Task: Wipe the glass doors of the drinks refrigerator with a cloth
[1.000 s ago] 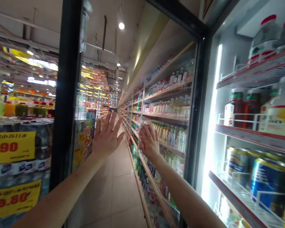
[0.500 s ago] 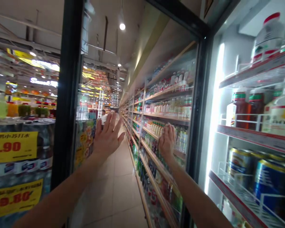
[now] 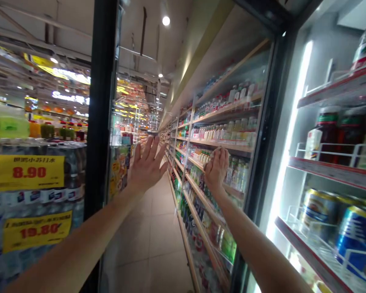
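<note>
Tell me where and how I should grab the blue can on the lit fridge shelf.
Put your grip around the upper sides of the blue can, coming from the open front and slightly above. It stands upright, and its round wall shows above the low wire guard that crosses its lower part.

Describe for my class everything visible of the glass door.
The glass door stands open and upright beside lit cooler shelves. Its clear pane sits in a thick dark frame; its lower edge is out of view. The left hand appears spread against the pane; the right hand holds something pale, perhaps cloth, there.
</note>
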Motion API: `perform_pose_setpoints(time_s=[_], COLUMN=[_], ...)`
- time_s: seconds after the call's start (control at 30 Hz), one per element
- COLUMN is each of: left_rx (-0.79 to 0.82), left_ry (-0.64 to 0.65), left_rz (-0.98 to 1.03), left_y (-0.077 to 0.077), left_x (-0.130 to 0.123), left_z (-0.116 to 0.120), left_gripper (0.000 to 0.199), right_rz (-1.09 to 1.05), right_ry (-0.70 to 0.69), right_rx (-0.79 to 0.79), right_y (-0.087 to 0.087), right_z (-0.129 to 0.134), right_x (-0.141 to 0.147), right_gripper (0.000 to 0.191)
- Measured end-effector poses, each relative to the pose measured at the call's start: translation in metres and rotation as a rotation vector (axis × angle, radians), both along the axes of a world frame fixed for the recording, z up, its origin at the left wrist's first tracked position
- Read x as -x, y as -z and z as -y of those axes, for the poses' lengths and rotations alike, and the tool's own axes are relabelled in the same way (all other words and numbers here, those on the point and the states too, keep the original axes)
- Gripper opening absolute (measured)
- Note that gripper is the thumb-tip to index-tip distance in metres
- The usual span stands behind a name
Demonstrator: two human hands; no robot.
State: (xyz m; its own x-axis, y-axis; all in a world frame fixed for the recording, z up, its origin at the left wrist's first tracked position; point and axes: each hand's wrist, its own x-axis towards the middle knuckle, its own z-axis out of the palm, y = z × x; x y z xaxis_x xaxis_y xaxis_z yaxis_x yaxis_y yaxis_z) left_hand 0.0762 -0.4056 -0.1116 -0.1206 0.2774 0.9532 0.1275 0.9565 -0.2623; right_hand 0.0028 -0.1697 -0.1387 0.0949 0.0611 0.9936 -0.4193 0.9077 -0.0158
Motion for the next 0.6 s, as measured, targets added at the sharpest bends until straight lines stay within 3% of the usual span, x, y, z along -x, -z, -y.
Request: perform_pose_setpoints(time_s=[0.1,0.17,0.23,0.33,0.4,0.47,0.53,0.6], left_rx=[0.010,0.012,0.033,0.053,0.048,0.047,0.041,0.037], left_ry=[-0.019,-0.021,-0.021,-0.022,-0.018,-0.008,-0.006,-0.007], left_rz=[0.014,0.035,0.057,0.075,0.075,0.076,0.076,0.070], left_y=[0.004,0.016,0.035,0.059,0.067,0.068,0.067,0.065], left_x=[0.000,0.000,-0.001,0.001,0.004,0.007,0.012,0.016], left_z=[-0.003,-0.007,-0.013,-0.018,-0.018,-0.016,-0.014,-0.012], left_gripper=[0.062,0.063,0.063,0.063,0.064,0.064,0.064,0.062], right_rz=[-0.010,-0.020,-0.031,-0.032,-0.018,-0.003,0.007,0.021], right_ry=[-0.060,-0.077,-0.049,-0.005,0.014,0.029,0.029,0.003], right_rx=[-0.333,-0.422,-0.305,-0.053,0.103,0.228,0.204,-0.036], right_y=[0.011,0.017,0.016,0.006,0.001,0.006,0.019,0.036], right_z=[0.020,0.024,0.012,-0.028,-0.050,-0.055,-0.038,-0.010], right_x=[-0.007,-0.008,-0.002,0.013,0.022,0.023,0.018,0.009], right_gripper=[0.048,0.048,0.048,0.048,0.047,0.048,0.049,0.050])
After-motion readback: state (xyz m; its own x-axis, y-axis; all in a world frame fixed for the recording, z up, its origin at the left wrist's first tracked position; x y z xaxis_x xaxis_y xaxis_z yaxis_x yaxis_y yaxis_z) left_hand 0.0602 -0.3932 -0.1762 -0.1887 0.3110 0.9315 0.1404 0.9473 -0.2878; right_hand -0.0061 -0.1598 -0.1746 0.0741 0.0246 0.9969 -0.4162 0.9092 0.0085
